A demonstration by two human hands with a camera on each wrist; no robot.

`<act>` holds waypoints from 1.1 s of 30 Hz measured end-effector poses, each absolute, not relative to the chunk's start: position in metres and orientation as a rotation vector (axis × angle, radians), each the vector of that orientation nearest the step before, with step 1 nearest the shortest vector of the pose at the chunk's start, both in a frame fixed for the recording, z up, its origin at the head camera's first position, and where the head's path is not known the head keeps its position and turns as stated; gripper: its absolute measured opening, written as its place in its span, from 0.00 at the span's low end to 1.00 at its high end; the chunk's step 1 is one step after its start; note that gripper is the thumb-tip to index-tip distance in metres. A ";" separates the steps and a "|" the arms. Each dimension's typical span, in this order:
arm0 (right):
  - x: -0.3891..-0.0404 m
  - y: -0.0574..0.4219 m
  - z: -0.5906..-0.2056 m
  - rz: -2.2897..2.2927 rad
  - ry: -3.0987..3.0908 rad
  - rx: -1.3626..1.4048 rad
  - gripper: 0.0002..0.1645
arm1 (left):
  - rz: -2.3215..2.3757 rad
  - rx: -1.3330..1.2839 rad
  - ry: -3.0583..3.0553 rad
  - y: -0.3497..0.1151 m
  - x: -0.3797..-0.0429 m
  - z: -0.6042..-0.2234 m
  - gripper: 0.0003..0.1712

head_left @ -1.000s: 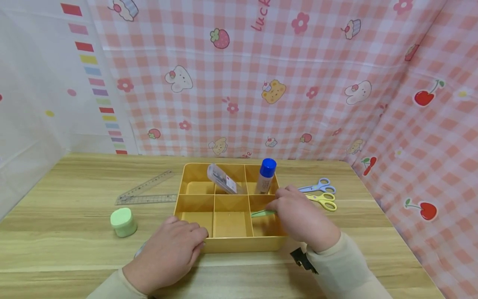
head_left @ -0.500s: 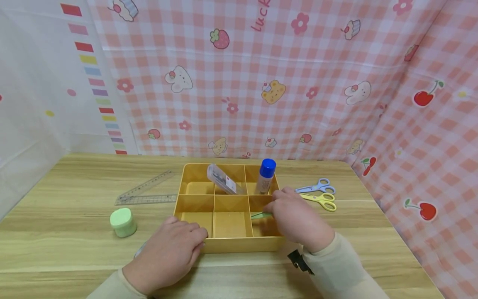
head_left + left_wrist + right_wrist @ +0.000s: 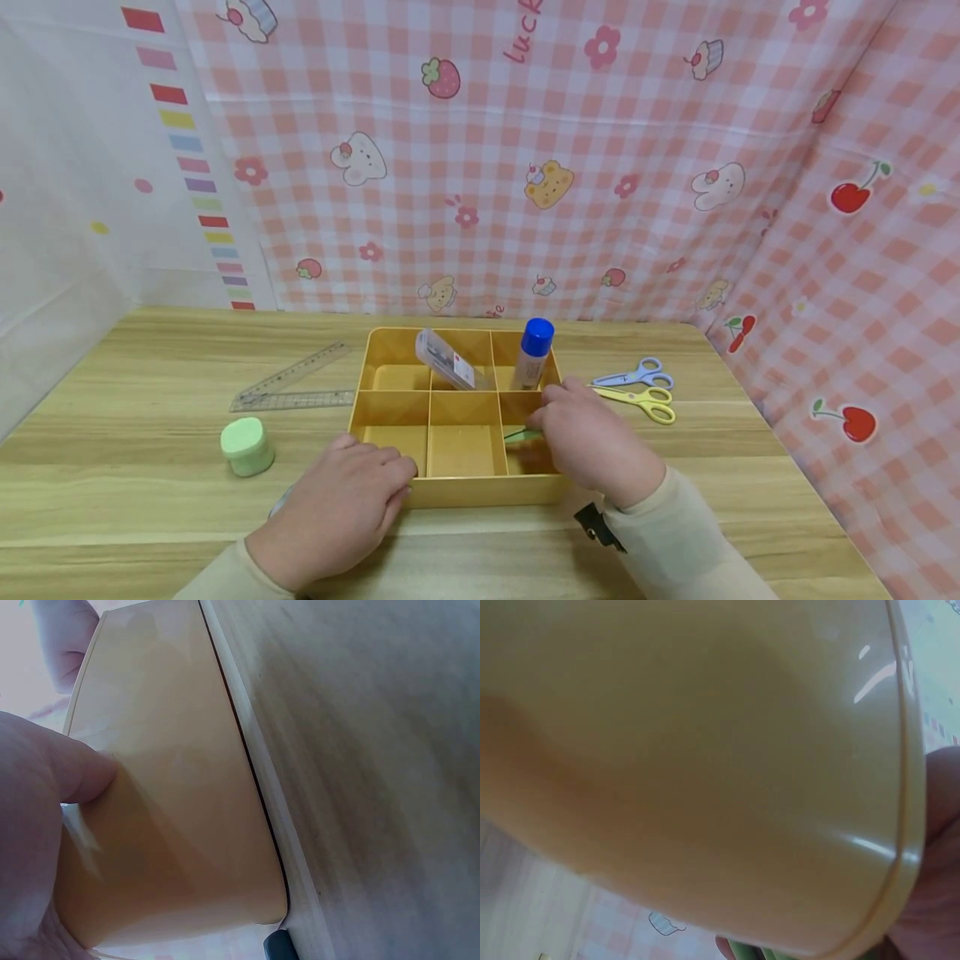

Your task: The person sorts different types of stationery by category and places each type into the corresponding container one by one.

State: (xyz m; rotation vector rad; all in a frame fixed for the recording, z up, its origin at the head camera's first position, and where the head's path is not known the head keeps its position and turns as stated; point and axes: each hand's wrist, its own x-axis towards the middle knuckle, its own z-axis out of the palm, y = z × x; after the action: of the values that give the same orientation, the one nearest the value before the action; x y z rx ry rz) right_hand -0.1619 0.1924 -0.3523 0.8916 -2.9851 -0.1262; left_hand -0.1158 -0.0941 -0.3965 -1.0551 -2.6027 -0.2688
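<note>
A yellow organizer tray (image 3: 491, 492) with several compartments stands on the table. My left hand (image 3: 337, 504) grips its front left corner; in the left wrist view the thumb (image 3: 86, 776) lies against the front wall. At the front right compartment, my right hand (image 3: 596, 437) holds what look like green scissors (image 3: 522, 434), of which only a narrow pointed end shows. In the right wrist view a bit of the green scissors (image 3: 744, 950) appears below the tray's rim (image 3: 907, 787). A blue-capped glue stick (image 3: 534, 354) and a slanting clear plastic case (image 3: 450, 361) are in the back compartments.
Blue scissors (image 3: 637, 373) and yellow scissors (image 3: 645, 402) lie right of the tray. To the left are a clear triangle ruler (image 3: 292, 401) and a pale green lidded tub (image 3: 247, 447). A small bluish thing (image 3: 281, 500) is mostly hidden by my left hand.
My right hand has shifted slightly left over the front right compartment, and less of the green scissors shows now. The left hand and the tray have stayed put.
</note>
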 end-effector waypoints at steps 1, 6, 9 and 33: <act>-0.162 0.192 -0.353 -0.127 -2.979 0.899 0.17 | -0.268 -1.056 -2.603 -0.094 -0.116 -0.396 0.09; -0.162 0.192 -0.355 -0.125 -2.943 0.938 0.17 | -0.268 -1.058 -2.593 -0.095 -0.116 -0.397 0.08; -0.162 0.191 -0.356 -0.134 -2.936 0.942 0.16 | -0.268 -1.057 -2.588 -0.095 -0.116 -0.397 0.09; -0.163 0.188 -0.361 -0.120 -2.942 0.942 0.11 | -0.262 -1.061 -2.590 -0.095 -0.117 -0.398 0.09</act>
State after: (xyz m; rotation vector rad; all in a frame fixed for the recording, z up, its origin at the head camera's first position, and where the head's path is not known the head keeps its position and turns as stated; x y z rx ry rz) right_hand -0.1630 0.1878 -0.3613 0.9415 -2.9421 -0.1199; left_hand -0.1171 -0.0947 -0.3983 -1.0610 -2.5902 -0.2616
